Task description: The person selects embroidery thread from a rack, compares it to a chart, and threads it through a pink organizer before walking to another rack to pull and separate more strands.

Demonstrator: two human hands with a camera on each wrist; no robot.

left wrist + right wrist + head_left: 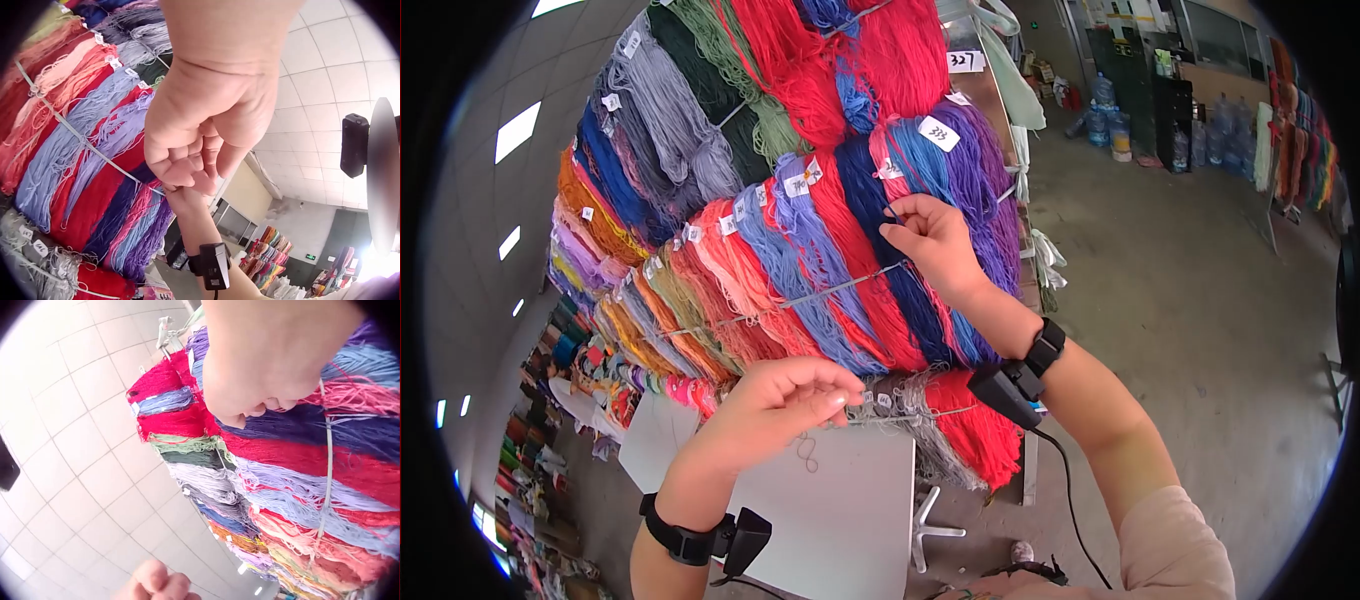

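My right hand [935,250] is at the upper part of a navy yarn hank [912,305], thumb and forefinger pinching a few of its strands. In the right wrist view its curled fingers lie against the navy yarn [281,425]; the fingertips are partly hidden. Lower and to the left, my left hand [785,405] hovers in front of the rack above a pale table, fingers loosely curled and nothing visible in them. Beside the navy hank hang a red hank [870,270], a pink and blue one, and a purple hank [990,240] with paper number tags.
Thin rods [840,290] cross the rows of coloured yarn hanks. A pale table [830,510] stands below, with a thin loop of thread [806,455] seen over it. Grey and red hanks [975,425] hang at the lower row. Water bottles [1105,110] stand at the back right.
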